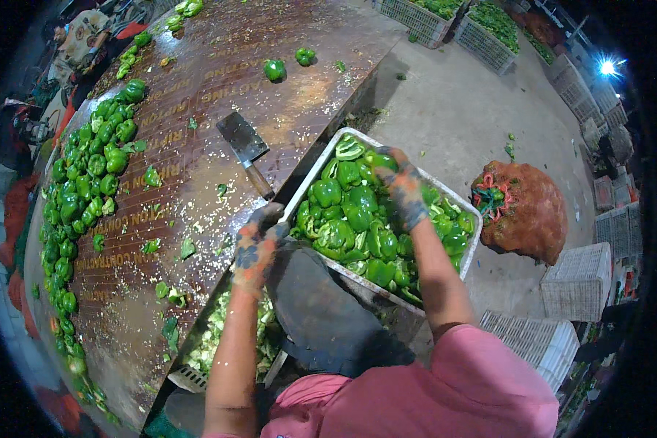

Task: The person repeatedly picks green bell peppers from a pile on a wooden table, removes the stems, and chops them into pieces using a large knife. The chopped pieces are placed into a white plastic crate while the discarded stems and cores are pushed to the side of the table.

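Note:
A pale plastic crate full of green bell peppers stands tilted against the table edge in front of me. My right hand, in a patterned orange-and-grey glove with dark fingertips, lies over the peppers near the crate's far right rim, fingers apart. My left hand, gloved alike, is at the table edge beside the crate's left corner. Its thumb and fingers are apart, with nothing visible between them. Just beyond it on the table lies a cleaver, its wooden handle pointing toward that hand.
Whole peppers are heaped along the far left of the brown table, which carries scattered seeds and scraps. Below its edge, pale pepper cores fill a container. A red mesh sack stands on the floor to the right, near stacked crates.

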`<state>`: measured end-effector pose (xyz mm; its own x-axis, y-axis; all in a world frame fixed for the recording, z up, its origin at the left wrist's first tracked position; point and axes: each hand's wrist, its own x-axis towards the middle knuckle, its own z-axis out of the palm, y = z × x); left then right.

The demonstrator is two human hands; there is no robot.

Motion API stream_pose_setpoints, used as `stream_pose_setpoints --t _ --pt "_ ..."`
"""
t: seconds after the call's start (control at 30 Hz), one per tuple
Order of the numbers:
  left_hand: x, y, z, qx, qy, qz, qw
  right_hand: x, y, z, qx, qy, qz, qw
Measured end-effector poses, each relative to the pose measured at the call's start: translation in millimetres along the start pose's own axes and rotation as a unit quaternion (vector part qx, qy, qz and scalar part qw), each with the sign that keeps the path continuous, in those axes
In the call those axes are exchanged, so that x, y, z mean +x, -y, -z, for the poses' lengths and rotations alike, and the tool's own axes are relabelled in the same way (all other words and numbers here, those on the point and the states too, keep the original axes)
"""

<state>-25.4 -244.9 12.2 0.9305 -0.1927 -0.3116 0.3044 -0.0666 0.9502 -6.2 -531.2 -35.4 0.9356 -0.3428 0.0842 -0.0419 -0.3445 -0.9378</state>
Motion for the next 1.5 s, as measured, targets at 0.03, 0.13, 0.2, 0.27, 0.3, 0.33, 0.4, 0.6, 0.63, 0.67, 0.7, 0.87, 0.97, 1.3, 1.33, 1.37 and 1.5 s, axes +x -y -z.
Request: stream_pose_setpoints --t 0.03,0.13,0.2,0.27,0.3,0.33,0.4,0.6,0.63,0.67,0.7,0.87,0.97,1.3,1.33,1.37,1.5 --pt "2 5 10 -0.044 -0.008 0.048 0.998 7 1 7 0.137 0.053 -0.056 0.988" --pt "10 12 6 0.138 -0.002 -0.133 0.982 -10 7 -2 0.111 0.123 0.116 0.979" --pt "10 2 -11 0.186 0.015 -0.209 0.960 -20 24 -22 0.021 0.231 0.243 0.942" --pt "3 -25 -21 0.124 0.117 -0.129 0.977 -28 45 -50 0.185 0.315 0.024 0.931" --pt "0 -23 -22 0.122 0.056 -0.121 0.984 -34 64 -56 0.226 0.331 -0.039 0.915" --pt "-1 -21 -24 0.180 0.006 -0.138 0.974 -38 69 -60 0.179 0.308 0.010 0.935" --pt "1 -13 -26 0.216 -0.065 -0.157 0.962 -48 79 -67 0.110 0.247 0.055 0.961" --pt "-16 -10 -43 0.276 -0.177 -0.259 0.909 -54 35 -105 -0.035 -0.033 0.120 0.992" --pt "-26 -7 -38 0.307 -0.236 -0.289 0.875 -40 21 -108 0.021 -0.078 0.026 0.996" --pt "-34 0 -15 0.310 -0.212 -0.279 0.884 -23 12 -91 0.002 -0.110 0.054 0.992" --pt "-50 -10 5 0.374 -0.240 -0.221 0.868 -7 -1 -67 -0.014 -0.138 0.087 0.987" --pt "-123 52 112 0.545 -0.142 -0.035 0.826 30 -154 1 -0.430 0.107 -0.076 0.893" --pt "-158 78 112 0.578 -0.148 0.004 0.803 31 -168 17 -0.503 0.174 0.037 0.846" --pt "-182 116 147 0.551 -0.123 -0.086 0.821 -46 53 -161 -0.085 0.272 0.216 0.934" --pt "-174 107 167 0.583 -0.177 -0.056 0.791 -57 85 -189 -0.139 0.294 0.184 0.927" --pt "-161 93 189 0.607 -0.229 -0.034 0.760 -58 102 -212 -0.141 0.292 0.257 0.910" --pt "-113 113 288 0.527 -0.522 -0.037 0.670 4 90 -323 -0.303 0.266 0.284 0.870"
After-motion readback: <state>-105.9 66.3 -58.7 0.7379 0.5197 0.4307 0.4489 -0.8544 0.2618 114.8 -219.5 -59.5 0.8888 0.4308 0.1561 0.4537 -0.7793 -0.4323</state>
